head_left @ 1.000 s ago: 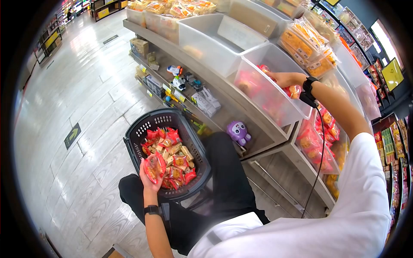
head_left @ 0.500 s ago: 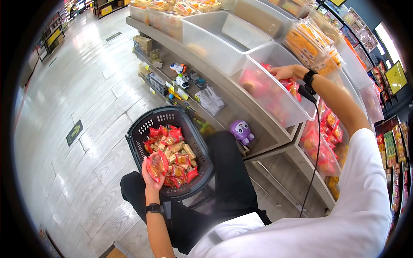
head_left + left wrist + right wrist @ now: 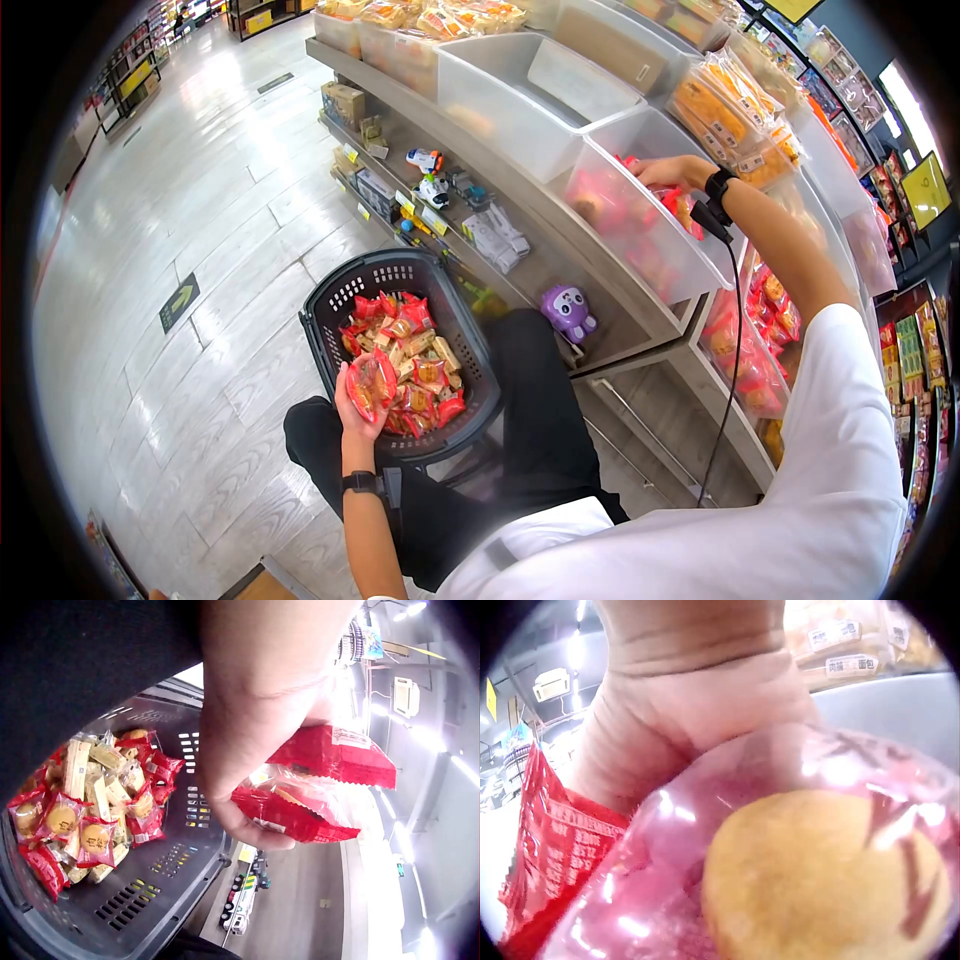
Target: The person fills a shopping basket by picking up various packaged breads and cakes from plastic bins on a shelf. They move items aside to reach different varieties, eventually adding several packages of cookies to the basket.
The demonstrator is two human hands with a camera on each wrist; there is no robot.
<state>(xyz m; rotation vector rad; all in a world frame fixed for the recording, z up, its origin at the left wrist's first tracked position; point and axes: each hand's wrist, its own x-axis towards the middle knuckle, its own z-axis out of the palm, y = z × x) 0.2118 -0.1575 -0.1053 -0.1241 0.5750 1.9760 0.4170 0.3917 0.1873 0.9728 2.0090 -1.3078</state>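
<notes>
My left hand (image 3: 360,410) grips red-wrapped pastry packets (image 3: 374,385) above the near left rim of a dark grey shopping basket (image 3: 470,345). In the left wrist view, thumb and fingers curl round these red packets (image 3: 300,814). Inside the basket lies a pile of red-wrapped pastries (image 3: 64,819) and cream-coloured wrapped bars (image 3: 76,771). My right hand (image 3: 668,173) reaches down into a translucent bin (image 3: 700,265) of red packets. A clear and red packet with a round pastry (image 3: 810,870) fills the right wrist view, hiding the fingers; I cannot tell whether they hold one.
Neighbouring bins on the wooden display include a translucent one (image 3: 500,95) and another with orange-labelled bread packs (image 3: 725,100). Below, a shelf carries toys, among them a purple figure (image 3: 568,312). A black cable (image 3: 735,370) hangs from the right wrist. Tiled floor (image 3: 200,400) extends at left.
The head view has shifted slightly, moving the scene a little to the right. My right hand stays in the bin with small movements; the left still holds its packets, turned slightly.
</notes>
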